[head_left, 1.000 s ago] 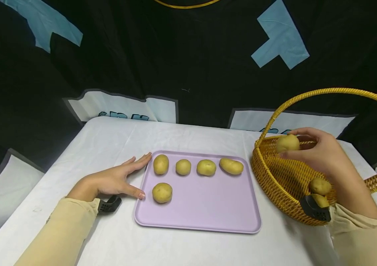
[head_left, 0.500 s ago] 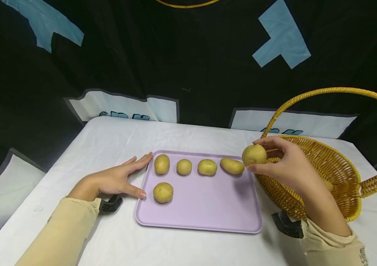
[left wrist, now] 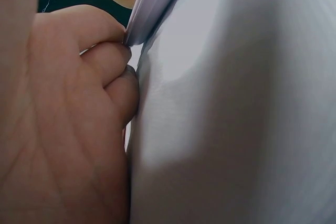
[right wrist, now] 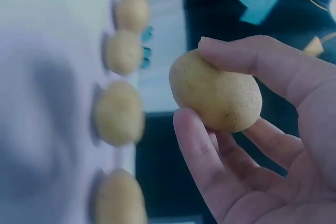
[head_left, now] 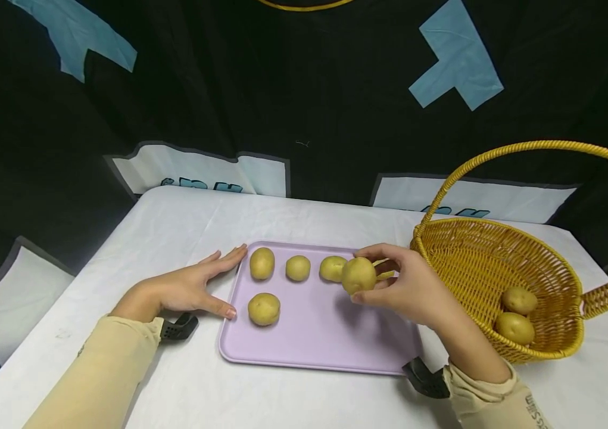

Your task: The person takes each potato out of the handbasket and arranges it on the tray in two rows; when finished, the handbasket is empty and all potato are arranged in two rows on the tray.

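Note:
My right hand (head_left: 411, 283) grips a potato (head_left: 359, 275) between thumb and fingers, above the right half of the lilac tray (head_left: 325, 351). The right wrist view shows the same potato (right wrist: 215, 90) up close, pinched at its near end. Along the tray's back edge lies a row of several potatoes (head_left: 298, 268); the rightmost is mostly hidden behind the right hand. One more potato (head_left: 264, 309) sits in front at the left. My left hand (head_left: 186, 292) rests with spread fingers at the tray's left edge, thumb and fingertips touching its rim.
To the right of the tray stands a yellow wicker basket (head_left: 459, 250) with a tall arched handle; two potatoes (head_left: 515, 328) lie inside it. A white cloth (head_left: 186, 381) covers the table, and a black curtain (head_left: 304, 89) hangs behind.
The right hand has carried the potato left, out of the basket and over the tray. This uncovers the two potatoes in the basket. The left hand has stayed at the tray's edge.

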{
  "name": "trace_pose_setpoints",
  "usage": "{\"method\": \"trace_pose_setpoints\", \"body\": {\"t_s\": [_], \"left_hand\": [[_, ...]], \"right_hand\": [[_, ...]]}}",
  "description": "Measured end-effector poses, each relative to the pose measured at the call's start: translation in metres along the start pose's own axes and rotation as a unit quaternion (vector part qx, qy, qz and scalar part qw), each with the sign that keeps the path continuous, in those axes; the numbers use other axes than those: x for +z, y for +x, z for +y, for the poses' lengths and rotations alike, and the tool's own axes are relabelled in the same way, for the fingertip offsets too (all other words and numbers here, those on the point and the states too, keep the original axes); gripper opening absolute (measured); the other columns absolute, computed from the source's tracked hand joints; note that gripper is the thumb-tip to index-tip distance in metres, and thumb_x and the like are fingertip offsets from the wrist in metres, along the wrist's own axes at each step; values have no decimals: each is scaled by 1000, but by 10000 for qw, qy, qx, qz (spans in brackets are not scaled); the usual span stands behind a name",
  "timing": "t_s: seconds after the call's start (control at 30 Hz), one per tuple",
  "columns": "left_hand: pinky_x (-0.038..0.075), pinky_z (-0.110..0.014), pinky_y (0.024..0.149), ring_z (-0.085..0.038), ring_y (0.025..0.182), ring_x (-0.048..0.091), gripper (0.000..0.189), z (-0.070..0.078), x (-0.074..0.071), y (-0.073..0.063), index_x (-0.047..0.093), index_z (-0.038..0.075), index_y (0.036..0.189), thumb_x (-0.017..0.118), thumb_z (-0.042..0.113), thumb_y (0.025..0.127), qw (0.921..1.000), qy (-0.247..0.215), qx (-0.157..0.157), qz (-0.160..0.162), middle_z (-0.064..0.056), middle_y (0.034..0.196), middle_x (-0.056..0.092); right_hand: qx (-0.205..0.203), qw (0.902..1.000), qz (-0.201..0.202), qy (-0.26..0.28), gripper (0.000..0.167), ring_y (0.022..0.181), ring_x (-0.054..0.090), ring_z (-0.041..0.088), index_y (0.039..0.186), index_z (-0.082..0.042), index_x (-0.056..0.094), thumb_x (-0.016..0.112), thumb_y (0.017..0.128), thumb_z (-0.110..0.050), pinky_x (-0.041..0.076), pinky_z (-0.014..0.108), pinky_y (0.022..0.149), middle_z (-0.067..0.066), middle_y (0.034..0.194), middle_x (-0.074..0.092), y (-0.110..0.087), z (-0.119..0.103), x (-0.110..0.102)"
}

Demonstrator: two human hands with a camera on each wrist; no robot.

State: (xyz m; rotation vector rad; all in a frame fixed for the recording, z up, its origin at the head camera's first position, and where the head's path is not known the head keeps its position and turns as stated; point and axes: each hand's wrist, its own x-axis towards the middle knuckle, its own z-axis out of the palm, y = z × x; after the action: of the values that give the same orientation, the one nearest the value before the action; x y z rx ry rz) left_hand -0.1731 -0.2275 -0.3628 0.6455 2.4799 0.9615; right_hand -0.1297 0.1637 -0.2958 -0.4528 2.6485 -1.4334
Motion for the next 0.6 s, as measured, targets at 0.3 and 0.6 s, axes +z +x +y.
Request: {"method": "trace_pose_setpoints", "body": {"t_s": [0.3,0.6], "left_hand": [[-1,-73,111,-44,150,-8,118,0,0,0,15,23,163,88,46,74,10000,-1,-29,-7,0,169,7],[-1,-73,111,-45,150,-8,118,0,0,1,16,23,163,88,46,73,10000,-5,-50,9,0,169,7]], "right_hand": [[57,9977,-598,302,56,92,65,22,118,-6,70,92,66,-7,58,32,74,7,109,65,3,10,38],[43,9934,-1102,306,55,94,64,20,121,-10,71,92,70,-9,57,32,74,6,110,66,2,14,61]]}}
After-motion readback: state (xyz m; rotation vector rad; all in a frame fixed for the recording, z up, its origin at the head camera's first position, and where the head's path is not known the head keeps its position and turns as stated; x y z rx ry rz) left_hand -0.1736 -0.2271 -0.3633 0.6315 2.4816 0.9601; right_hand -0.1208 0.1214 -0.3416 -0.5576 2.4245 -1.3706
